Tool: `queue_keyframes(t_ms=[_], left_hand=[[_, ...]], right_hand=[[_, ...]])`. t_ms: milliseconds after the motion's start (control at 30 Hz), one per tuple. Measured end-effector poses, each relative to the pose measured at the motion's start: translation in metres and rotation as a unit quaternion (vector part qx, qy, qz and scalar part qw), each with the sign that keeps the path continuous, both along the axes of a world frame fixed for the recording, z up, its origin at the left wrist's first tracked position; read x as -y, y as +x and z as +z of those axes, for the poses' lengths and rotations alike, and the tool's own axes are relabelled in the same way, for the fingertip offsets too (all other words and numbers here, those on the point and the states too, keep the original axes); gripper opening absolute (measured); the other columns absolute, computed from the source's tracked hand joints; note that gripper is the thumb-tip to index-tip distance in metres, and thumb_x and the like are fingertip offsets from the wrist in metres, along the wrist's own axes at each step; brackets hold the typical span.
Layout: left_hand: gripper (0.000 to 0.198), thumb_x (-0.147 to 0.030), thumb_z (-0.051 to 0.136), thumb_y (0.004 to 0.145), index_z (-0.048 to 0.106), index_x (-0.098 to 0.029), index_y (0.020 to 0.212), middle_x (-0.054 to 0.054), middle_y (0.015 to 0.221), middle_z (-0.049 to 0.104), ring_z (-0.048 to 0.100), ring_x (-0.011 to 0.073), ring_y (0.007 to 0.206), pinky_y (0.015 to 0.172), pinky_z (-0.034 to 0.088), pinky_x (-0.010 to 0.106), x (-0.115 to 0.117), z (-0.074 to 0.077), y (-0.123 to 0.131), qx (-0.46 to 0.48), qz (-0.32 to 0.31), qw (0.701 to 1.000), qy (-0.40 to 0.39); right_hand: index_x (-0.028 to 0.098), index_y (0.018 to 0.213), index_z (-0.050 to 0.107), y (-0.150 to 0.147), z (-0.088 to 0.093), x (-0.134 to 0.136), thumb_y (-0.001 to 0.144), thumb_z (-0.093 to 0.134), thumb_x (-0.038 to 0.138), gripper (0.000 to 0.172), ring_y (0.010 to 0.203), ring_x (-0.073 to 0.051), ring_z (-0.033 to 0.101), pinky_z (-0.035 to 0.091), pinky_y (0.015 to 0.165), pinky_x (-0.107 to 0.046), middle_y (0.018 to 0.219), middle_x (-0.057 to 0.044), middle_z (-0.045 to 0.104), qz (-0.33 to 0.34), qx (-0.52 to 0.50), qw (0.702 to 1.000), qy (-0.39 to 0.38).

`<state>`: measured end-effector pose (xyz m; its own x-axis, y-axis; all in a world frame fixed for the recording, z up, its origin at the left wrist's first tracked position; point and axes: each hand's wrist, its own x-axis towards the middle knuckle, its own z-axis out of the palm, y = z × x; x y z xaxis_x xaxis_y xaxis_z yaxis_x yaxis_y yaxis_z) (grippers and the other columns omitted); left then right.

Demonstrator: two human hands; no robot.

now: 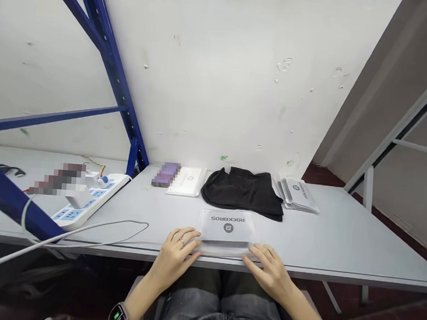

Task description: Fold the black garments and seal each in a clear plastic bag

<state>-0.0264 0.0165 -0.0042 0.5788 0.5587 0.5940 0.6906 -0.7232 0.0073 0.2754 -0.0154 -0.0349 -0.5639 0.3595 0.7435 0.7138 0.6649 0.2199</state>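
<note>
Head view, and here's the clear ROCKBROS packet [226,235] at the near edge of the worktop [340,239], long axis running crosswise. The left hand [172,258] and right hand [267,271] flank it, fingers spread and pressing its ends; any pinch is hard to call. Beyond sit a black cloth [242,192], a power strip [92,200] and the wall [205,80].

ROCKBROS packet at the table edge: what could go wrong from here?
The clear ROCKBROS packet sits right at the front edge of the grey table, with the left hand and right hand against its sides, so it could slip off toward the lap. The white cable running over the edge beside the left hand might also snag that forearm if it moves sideways.
</note>
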Motion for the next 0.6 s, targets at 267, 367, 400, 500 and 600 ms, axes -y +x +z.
queue_keyframes(t_ms=[267,367,400,500,600], left_hand=[[0.018,-0.008,0.048,0.090,0.061,-0.019,0.086,0.006,0.106,0.068,0.059,0.0211,0.107,0.095,0.040,0.044,-0.009,0.016,0.018,-0.115,-0.050,0.986,0.107],[0.014,-0.010,0.050,0.090,0.060,-0.018,0.084,0.006,0.104,0.066,0.058,0.0206,0.106,0.096,0.041,0.044,-0.017,0.025,0.030,-0.154,-0.070,0.975,0.143],[0.013,-0.011,0.051,0.090,0.060,-0.017,0.083,0.006,0.103,0.066,0.058,0.0205,0.106,0.096,0.041,0.044,-0.019,0.028,0.033,-0.165,-0.073,0.972,0.151],[0.011,-0.013,0.052,0.089,0.060,-0.017,0.083,0.005,0.102,0.065,0.058,0.0198,0.104,0.099,0.040,0.045,-0.023,0.038,0.042,-0.202,-0.079,0.963,0.159],[0.014,-0.012,0.050,0.090,0.062,-0.017,0.084,0.005,0.101,0.065,0.058,0.0197,0.102,0.099,0.040,0.046,-0.021,0.046,0.049,-0.215,-0.091,0.958,0.168]], right_hand=[[0.019,0.115,0.063,-0.024,0.009,-0.014,0.091,0.041,0.006,0.035,0.103,-0.025,0.060,0.051,0.083,-0.041,0.111,-0.014,0.065,-0.013,0.012,0.999,-0.032],[0.019,0.117,0.062,-0.028,0.010,-0.020,0.089,0.042,0.005,0.037,0.106,-0.026,0.059,0.052,0.082,-0.041,0.117,-0.015,0.063,-0.030,0.008,0.998,-0.048],[0.018,0.116,0.062,-0.029,0.011,-0.022,0.089,0.043,0.005,0.036,0.106,-0.026,0.059,0.052,0.082,-0.041,0.118,-0.016,0.062,-0.035,0.008,0.998,-0.050],[0.017,0.113,0.063,-0.027,0.010,-0.024,0.088,0.048,0.007,0.032,0.106,-0.027,0.059,0.053,0.082,-0.041,0.122,-0.017,0.059,-0.040,0.001,0.997,-0.069],[0.019,0.118,0.060,-0.018,0.008,-0.023,0.088,0.047,0.007,0.034,0.111,-0.027,0.057,0.052,0.084,-0.041,0.126,-0.016,0.056,-0.046,-0.017,0.995,-0.091]])
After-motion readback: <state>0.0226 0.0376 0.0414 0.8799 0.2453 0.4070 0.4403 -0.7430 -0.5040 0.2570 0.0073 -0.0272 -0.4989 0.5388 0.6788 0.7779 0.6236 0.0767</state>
